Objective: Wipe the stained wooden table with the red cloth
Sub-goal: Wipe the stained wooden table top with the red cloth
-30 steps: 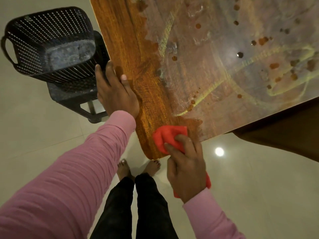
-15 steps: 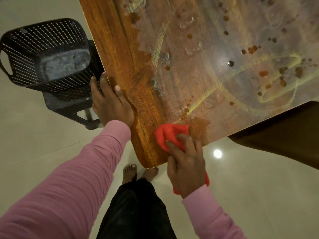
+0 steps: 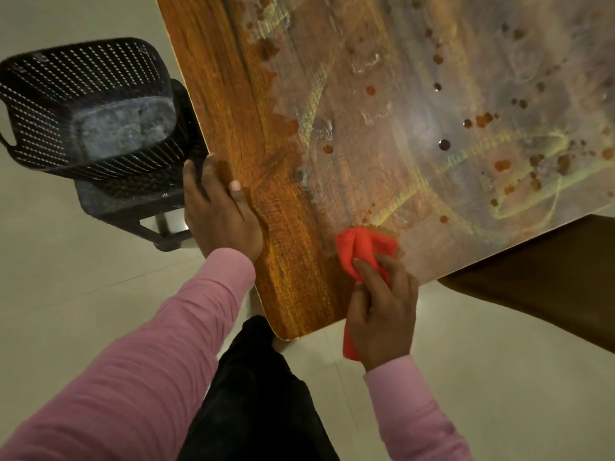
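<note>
The wooden table (image 3: 233, 104) fills the upper right; its left strip shows clean orange-brown grain, while the rest carries a grey film, yellowish smears and several dark brown spots. My right hand (image 3: 382, 314) grips the bunched red cloth (image 3: 361, 249) and presses it on the table near the front edge, at the border of the stained area. A tail of the cloth hangs below that hand. My left hand (image 3: 221, 217) holds the table's left edge, thumb on top and fingers down over the side.
A black perforated plastic basket (image 3: 83, 108) sits on a dark stool (image 3: 133, 207) just left of the table. A dark brown surface (image 3: 545, 277) lies below the table's right edge. Pale floor tiles surround my legs in black trousers (image 3: 259, 394).
My right hand has pushed the red cloth up and to the right along the front edge, further into the stained area. My left hand keeps its hold on the table edge.
</note>
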Tool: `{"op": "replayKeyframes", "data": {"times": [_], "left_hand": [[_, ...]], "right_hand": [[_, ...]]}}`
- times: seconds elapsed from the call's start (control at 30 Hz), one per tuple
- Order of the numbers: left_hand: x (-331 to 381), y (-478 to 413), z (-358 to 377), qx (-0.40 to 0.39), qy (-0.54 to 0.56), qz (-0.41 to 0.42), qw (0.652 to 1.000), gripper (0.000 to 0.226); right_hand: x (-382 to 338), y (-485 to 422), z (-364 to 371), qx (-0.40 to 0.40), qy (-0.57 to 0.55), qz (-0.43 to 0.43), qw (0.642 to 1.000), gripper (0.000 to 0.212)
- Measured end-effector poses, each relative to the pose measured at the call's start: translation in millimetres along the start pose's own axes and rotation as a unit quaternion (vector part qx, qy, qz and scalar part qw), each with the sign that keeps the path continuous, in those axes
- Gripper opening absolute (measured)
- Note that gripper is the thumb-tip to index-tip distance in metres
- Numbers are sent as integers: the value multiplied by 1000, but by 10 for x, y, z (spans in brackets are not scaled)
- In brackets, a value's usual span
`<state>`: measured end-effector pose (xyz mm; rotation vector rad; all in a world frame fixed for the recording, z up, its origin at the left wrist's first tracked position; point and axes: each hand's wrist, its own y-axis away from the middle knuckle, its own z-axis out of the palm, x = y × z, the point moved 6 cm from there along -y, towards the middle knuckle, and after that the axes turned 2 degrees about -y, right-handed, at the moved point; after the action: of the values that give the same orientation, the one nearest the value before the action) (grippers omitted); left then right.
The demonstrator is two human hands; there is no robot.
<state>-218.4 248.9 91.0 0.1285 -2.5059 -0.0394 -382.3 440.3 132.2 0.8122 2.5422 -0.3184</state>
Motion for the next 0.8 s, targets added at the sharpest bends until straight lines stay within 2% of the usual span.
{"op": "replayKeyframes", "data": {"times": [0.07,0.13,0.27,0.4,0.53,0.6,0.7,0.8], "left_hand": [[20,4,-13,-3,0,10,1000,47],[32,-5,-20,-3,8,6,1000,47],[63,-92,-13,8,34,-25,999,48],[144,-274,36,18,40,-39,998,50],[151,-310,93,13,18,-54,998,50],[146,-289,88,14,11,-55,998,50],[168,-282,85,8,3,-49,999,49],[174,-289,76,11,-1,-47,999,49]], "right_hand": [[25,13,-69,43,-22,17,999,30],[-88,7,-46,44,-22,-14,999,29],[-492,3,158,8,23,-81,996,25],[-611,55,332,-64,79,-97,990,30],[-539,-31,328,-89,105,-112,984,33],[-390,-182,259,-71,125,-91,985,33],[-70,-480,106,-34,127,-3,991,36],[-77,-509,119,-19,78,-5,997,34]]}}
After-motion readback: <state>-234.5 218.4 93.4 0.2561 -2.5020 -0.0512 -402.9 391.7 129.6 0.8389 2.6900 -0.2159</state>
